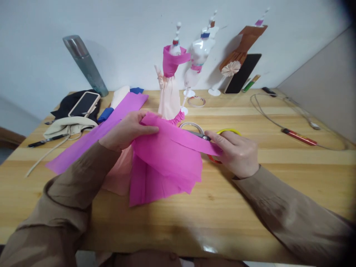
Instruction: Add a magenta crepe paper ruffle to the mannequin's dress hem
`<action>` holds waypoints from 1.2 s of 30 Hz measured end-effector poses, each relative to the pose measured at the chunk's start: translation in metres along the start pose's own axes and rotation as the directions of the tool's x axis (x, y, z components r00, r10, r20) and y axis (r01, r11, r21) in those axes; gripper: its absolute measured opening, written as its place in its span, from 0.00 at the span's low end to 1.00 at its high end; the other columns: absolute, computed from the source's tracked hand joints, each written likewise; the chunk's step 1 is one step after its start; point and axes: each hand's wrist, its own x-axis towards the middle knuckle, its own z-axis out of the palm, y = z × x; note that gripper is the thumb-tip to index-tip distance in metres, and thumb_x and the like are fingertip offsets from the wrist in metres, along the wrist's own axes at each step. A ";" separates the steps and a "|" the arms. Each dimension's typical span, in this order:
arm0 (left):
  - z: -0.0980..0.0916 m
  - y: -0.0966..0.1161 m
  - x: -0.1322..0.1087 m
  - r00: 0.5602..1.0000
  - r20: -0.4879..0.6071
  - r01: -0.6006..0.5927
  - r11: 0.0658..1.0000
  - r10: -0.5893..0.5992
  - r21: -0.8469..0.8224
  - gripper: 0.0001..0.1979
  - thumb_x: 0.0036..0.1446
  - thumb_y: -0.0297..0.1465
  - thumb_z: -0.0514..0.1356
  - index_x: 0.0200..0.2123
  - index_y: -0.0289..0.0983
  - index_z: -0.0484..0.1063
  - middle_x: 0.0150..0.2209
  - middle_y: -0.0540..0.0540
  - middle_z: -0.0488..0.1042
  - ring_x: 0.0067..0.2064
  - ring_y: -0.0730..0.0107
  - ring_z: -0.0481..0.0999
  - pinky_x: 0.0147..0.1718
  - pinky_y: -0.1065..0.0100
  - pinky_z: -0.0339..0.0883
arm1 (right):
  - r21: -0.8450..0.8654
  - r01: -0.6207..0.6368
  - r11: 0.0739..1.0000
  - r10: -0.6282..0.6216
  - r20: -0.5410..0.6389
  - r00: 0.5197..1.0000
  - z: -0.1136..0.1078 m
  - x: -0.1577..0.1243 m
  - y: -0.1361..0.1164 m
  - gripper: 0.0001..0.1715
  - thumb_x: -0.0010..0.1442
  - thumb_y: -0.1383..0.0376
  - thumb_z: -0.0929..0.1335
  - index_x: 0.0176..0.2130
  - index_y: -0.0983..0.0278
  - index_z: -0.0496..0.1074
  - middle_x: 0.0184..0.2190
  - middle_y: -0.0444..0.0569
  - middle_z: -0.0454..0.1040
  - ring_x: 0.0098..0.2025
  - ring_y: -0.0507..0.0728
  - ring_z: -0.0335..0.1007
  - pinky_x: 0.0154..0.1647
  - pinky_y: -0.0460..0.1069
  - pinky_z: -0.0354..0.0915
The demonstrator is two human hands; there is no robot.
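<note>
My left hand point(133, 128) pinches the upper left corner of a magenta sheet point(172, 155), thumb on top. The sheet hangs in folds above the table. A narrow strip along its upper edge stretches right to my right hand point(236, 150), whose fingers are closed on the strip's end. Scissors with yellow and red handles point(228, 131) are also at my right hand, their dark blades pointing left behind the strip. Peach material point(121, 174) lies partly under the magenta sheet, and a long purple sheet point(91, 139) lies beyond my left forearm.
Behind stand small mannequins, one in a magenta and peach dress point(170, 92), one in a brown dress point(246, 40). A tape roll point(191, 127) sits behind the sheet. At left are a phone point(85, 104), pen point(47, 141) and bottle point(86, 65); at right, a red device with a cable point(299, 137).
</note>
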 end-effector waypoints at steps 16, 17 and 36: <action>-0.002 0.001 0.000 0.999 -0.016 0.047 0.995 -0.049 -0.093 0.12 0.43 0.34 0.71 0.29 0.32 0.78 0.28 0.46 0.78 0.28 0.72 0.74 0.27 0.73 0.67 | 0.005 -0.010 1.000 0.011 -0.031 0.999 0.002 0.001 -0.001 0.14 0.62 0.67 0.67 0.48 0.65 0.76 0.25 0.47 0.71 0.26 0.52 0.64 0.26 0.47 0.56; -0.004 0.002 0.000 0.999 0.006 0.050 0.997 -0.050 -0.053 0.12 0.43 0.34 0.71 0.30 0.33 0.78 0.29 0.46 0.78 0.29 0.71 0.75 0.27 0.73 0.68 | 0.002 -0.007 1.000 0.007 -0.031 0.999 0.002 0.001 -0.001 0.14 0.62 0.68 0.67 0.48 0.64 0.76 0.25 0.46 0.71 0.26 0.52 0.64 0.26 0.47 0.55; -0.013 0.033 -0.017 0.999 0.013 0.039 0.973 -0.043 0.229 0.11 0.49 0.36 0.65 0.23 0.35 0.75 0.23 0.47 0.75 0.25 0.71 0.74 0.23 0.73 0.66 | 0.032 0.091 0.995 -0.090 -0.039 0.995 -0.003 0.002 -0.003 0.17 0.62 0.69 0.68 0.51 0.66 0.73 0.25 0.45 0.69 0.28 0.52 0.64 0.27 0.47 0.57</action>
